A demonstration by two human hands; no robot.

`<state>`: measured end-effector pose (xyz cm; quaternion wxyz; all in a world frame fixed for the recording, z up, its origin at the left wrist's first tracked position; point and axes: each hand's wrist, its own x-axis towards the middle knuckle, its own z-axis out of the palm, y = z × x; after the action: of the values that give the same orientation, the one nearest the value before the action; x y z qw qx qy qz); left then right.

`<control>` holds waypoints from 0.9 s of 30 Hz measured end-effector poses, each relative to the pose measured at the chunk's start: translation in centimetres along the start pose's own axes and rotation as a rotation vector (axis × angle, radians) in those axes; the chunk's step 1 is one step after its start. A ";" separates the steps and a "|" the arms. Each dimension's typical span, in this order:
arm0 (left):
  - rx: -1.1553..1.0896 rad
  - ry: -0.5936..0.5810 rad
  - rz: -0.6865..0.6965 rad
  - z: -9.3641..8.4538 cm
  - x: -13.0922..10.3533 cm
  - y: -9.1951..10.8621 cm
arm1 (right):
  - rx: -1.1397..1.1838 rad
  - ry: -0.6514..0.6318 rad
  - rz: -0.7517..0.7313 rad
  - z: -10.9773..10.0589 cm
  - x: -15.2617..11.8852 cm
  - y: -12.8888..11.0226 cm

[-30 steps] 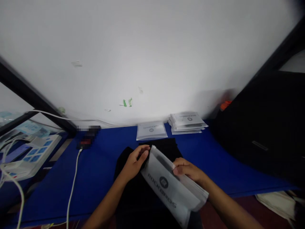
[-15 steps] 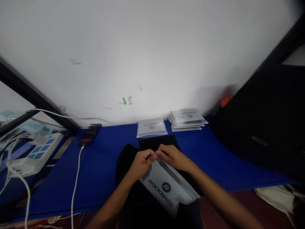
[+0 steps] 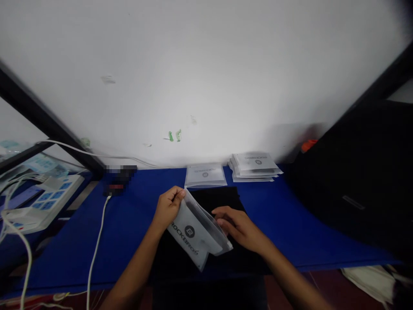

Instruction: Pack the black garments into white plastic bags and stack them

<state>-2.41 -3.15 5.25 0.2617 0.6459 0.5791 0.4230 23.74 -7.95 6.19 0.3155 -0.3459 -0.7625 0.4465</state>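
A frosted plastic zip bag (image 3: 195, 232) printed "ROCKBROS" hangs tilted in front of me, its mouth parted along the upper right edge. At its upper left corner, my left hand (image 3: 168, 208) is closed, pinching the bag between thumb and fingers. My right hand (image 3: 240, 227) is at the right side of the mouth, fingers bent and thumb a little apart. Its fingertips are by the bag's rim; whether they touch it I cannot tell. Beneath both hands lies a folded black cloth (image 3: 215, 199), partly covered by the bag and hands.
Toward the wall lie a single printed bag (image 3: 205, 176) and a stack of similar bags (image 3: 256, 163). A blue cloth (image 3: 135, 215) covers the table. At left are a white power strip (image 3: 53, 200) and a white cable (image 3: 97, 249). A large black object (image 3: 358, 181) stands at right.
My hands have separated from the bag's top corner. The left moved left and up with the bag, the right moved down along its edge. The bag's mouth has spread wider.
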 end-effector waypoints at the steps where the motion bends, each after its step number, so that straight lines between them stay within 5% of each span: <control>1: -0.003 -0.029 0.011 0.4 -0.3 0.3 | -0.021 -0.004 -0.031 -0.1 0.3 -0.2; 10: -0.019 -0.154 0.088 2.6 -1.9 2.6 | -0.028 -0.135 -0.079 1.3 2.5 0.6; 12: -0.012 -0.016 0.097 2.8 -2.3 2.4 | 0.077 -0.085 -0.057 1.1 2.6 0.9; 15: -0.073 0.257 0.029 2.8 -3.3 1.7 | 0.330 0.165 0.082 0.5 2.6 1.4; 16: -0.137 0.227 -0.026 2.8 -3.7 1.5 | 0.420 0.265 0.138 0.3 2.5 1.6; 19: -0.434 -0.270 -0.257 2.5 -4.4 0.9 | 0.610 0.488 0.256 -0.3 2.3 2.2; 21: -0.611 -0.449 -0.386 2.1 -4.0 0.5 | 0.681 0.534 0.280 -0.5 2.0 2.4; 25: -0.930 0.012 -0.451 1.7 -2.5 0.2 | 0.820 0.536 0.334 -0.9 1.2 2.2; 27: -1.011 0.069 -0.420 2.2 -2.3 0.5 | 0.851 0.555 0.345 -0.9 0.9 2.2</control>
<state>-0.20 -5.11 3.97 0.5993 0.2960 0.4285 0.6079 24.53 -6.02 4.70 0.5395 -0.4129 -0.3341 0.6533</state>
